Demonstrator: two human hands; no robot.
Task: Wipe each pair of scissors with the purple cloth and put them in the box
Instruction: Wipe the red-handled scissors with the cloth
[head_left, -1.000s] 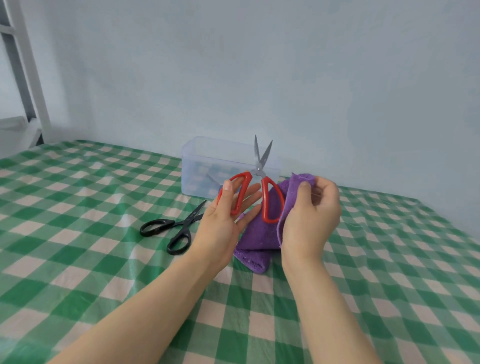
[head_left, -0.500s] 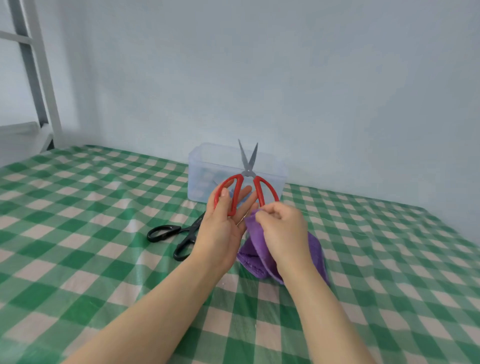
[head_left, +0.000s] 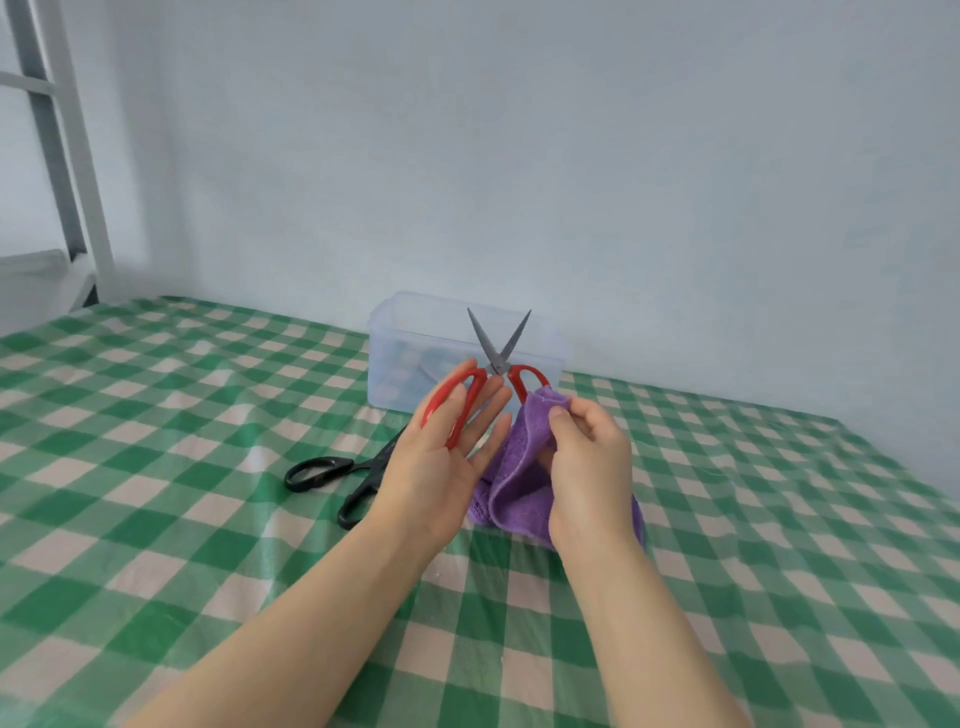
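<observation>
Purple cloth (head_left: 519, 457) — higher (red scissors (head_left: 497, 365) wider)

Left hand (head_left: 447, 457) is up in front of me, fingers nearly straight and pointing away, holding the red-handled steel scissors (head_left: 497, 365) by one loop. Right hand (head_left: 589, 457) is just beside it, fingers curled, thumb pinching the purple terry cloth (head_left: 519, 452). Both bare forearms reach forward.
</observation>
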